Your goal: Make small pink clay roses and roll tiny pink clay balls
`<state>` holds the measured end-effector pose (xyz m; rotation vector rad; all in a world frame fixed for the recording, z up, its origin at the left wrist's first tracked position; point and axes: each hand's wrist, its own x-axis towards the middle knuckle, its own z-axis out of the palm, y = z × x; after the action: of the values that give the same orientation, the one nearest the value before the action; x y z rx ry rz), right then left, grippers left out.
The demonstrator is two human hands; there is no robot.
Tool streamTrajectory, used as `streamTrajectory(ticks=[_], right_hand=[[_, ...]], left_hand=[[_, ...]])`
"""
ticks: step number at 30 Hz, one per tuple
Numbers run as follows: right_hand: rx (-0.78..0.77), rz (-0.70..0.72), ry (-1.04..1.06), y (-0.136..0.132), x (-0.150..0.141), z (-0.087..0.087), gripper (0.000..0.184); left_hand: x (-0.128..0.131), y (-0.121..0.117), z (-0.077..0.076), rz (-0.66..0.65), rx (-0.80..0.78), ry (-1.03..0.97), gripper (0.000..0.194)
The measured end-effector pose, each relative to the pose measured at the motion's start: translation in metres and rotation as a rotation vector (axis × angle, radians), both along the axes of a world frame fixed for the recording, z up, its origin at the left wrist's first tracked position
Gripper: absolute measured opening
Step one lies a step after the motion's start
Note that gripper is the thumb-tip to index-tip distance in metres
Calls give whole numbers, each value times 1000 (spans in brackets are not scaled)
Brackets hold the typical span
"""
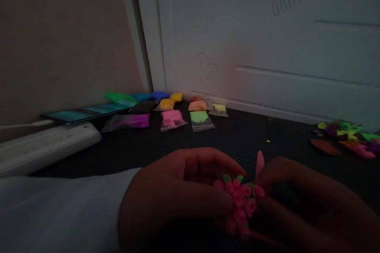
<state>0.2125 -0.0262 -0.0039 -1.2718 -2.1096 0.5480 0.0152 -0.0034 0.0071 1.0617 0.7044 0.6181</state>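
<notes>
I have the cluster of pink roses (238, 198) low in front of me, right of centre, tipped so the blooms and small green leaves show. My left hand (172, 195) holds it from 9 o'clock, fingers curled in with the thumb across the near side and the forefinger arched behind, a gap between them. My right hand (329, 201) is at 3 o'clock, thumb and forefinger nearly together at the outermost rose (258, 190); it's too dark to tell if they grip it or only touch it. To my mind, the left should only cradle, since a hard thumb would flatten the petals, while the right works with light fingertip pressure near a bloom's base, keeping off the curled rims and the leaves. I'd mind the pink blade-like piece (260, 163) poking up at 1 o'clock beside my right forefinger, so that it doesn't nick a leaf, and the thin pink stick (264, 238) at 5 o'clock, easy to knock. Over the dark bench (237, 134), bagged clay, the pink packet (172, 118) included, sits at 11 o'clock, and coloured scraps (350, 136) at 2.
</notes>
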Motion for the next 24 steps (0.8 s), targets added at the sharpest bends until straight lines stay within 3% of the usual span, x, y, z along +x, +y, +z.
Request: streamTrajectory(ticks=[4, 8, 17, 24], right_hand=[[91, -4, -194, 7, 0, 0, 4], [146, 24, -288, 7, -1, -3, 6], [162, 22, -261, 4, -6, -2, 7], [393, 35, -123, -4, 2, -4, 11]], left_hand=[[0, 5, -3, 58, -80, -36, 24], [1, 6, -5, 53, -56, 0, 25], [1, 5, -2, 13, 34, 31, 26], [-1, 0, -5, 74, 18, 17, 30]])
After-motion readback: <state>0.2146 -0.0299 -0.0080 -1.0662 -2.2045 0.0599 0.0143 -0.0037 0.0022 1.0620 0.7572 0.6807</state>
